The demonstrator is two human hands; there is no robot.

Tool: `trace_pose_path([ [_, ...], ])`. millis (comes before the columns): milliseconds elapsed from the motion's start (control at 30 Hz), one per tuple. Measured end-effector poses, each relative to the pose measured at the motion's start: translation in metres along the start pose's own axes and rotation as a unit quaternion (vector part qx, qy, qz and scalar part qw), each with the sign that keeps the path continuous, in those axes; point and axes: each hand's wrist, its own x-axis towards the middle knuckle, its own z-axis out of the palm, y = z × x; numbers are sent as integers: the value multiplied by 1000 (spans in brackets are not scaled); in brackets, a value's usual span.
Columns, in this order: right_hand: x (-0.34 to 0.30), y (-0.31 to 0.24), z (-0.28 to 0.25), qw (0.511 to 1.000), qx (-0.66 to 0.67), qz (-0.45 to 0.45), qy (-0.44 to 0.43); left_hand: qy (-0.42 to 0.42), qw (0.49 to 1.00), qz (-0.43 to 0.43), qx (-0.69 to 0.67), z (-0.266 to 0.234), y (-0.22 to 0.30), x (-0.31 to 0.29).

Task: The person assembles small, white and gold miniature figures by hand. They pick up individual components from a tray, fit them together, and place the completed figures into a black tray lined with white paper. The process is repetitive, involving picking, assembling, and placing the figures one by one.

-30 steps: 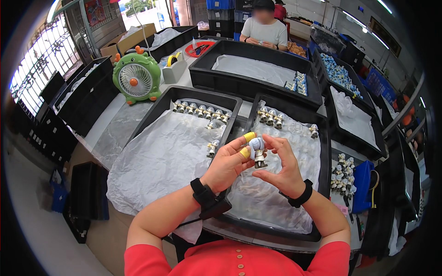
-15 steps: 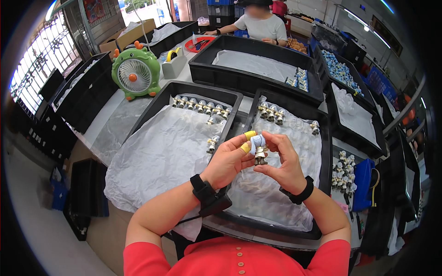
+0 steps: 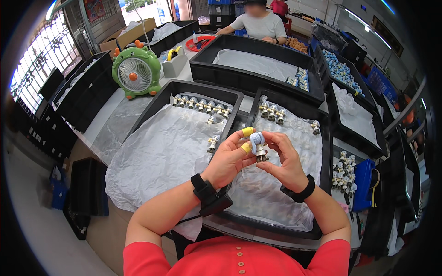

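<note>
A small figurine (image 3: 259, 145) with pale blue hair, a white outfit and dark boots is held upright between both hands. My left hand (image 3: 231, 158), with yellow tape on two fingertips, pinches its left side near the hair. On the other side, my right hand (image 3: 286, 158) grips it with the fingers by the head and the thumb near the boots. Below the hands lies a black tray (image 3: 326, 184) lined with white sheet, with a few similar figurines (image 3: 272, 113) at its far end. Left of it, another black tray (image 3: 161, 89) holds a row of figurines (image 3: 201, 106) along its far edge.
A green cartoon-shaped fan (image 3: 134, 73) stands at the far left, near a tape dispenser (image 3: 174, 62). Behind is a large black tray (image 3: 202, 69); a co-worker (image 3: 260, 25) sits beyond it. At right, more figurines (image 3: 343, 172) lie beside a blue container (image 3: 364, 184).
The figurine has turned in my fingers, so its long pale blue hair and body show at a different angle. My hands have barely shifted.
</note>
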Motion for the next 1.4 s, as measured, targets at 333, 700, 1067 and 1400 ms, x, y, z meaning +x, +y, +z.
trace_pose_path([
  [333, -1, -14, 0, 991, -124, -26, 51, 6, 999, 25, -21, 0, 0, -1],
  [700, -3, -15, 3, 988, -118, -35, 93, 44, 999, 11, -3, 7, 5, -3],
  [1067, -8, 11, 10, 968, 222, 116, 24, 41, 936, 140, 319, 5, 2, -3],
  [1400, -9, 11, 13, 951, 293, 100, -15, 36, 936, 176, 302, 18, 4, -6],
])
